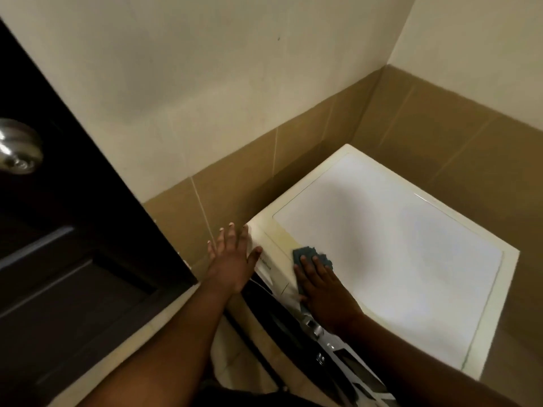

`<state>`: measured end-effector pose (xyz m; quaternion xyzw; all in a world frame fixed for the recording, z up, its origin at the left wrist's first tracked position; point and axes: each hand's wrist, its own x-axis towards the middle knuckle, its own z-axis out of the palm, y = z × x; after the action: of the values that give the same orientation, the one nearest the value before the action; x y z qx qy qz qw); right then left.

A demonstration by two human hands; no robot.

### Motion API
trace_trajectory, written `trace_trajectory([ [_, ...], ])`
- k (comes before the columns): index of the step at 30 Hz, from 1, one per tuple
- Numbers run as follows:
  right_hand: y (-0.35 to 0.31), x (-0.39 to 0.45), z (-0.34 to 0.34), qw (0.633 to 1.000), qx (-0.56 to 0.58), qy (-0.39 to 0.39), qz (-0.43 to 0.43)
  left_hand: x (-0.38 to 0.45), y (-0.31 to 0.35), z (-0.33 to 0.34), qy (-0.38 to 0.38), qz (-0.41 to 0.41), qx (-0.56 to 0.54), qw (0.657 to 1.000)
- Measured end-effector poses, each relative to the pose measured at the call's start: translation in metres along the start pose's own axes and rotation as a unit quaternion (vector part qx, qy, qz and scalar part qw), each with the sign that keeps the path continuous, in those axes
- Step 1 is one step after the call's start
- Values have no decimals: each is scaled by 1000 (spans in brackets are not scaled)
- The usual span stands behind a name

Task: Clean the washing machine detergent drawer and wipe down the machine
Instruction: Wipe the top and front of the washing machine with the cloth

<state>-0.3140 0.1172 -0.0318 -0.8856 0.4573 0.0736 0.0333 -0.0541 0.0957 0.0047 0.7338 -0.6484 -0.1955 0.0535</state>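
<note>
On the washer [382,230], right hand [323,286] presses, half hiding, a cloth [308,254]; left hand [232,259] fingers spread.

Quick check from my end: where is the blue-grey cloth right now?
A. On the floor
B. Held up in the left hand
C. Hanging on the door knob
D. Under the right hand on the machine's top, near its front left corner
D: the right hand lies flat on the blue-grey cloth, pressing it onto the washing machine top, while the left hand rests open at the machine's corner.
</note>
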Motion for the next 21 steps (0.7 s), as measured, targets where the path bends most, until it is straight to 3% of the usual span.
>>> trace_trajectory([
  [5, -15, 27, -5, 1000, 12, -5, 15, -31, -13, 6, -15, -35, -19, 999],
  [12, -11, -37, 7, 999, 1, -19, -29, -50, -46, 7, 3, -109, -47, 993],
  [21, -40, 78, -18, 996, -56, -21, -64, -47, -83, 15, 10, -113, -75, 991],
])
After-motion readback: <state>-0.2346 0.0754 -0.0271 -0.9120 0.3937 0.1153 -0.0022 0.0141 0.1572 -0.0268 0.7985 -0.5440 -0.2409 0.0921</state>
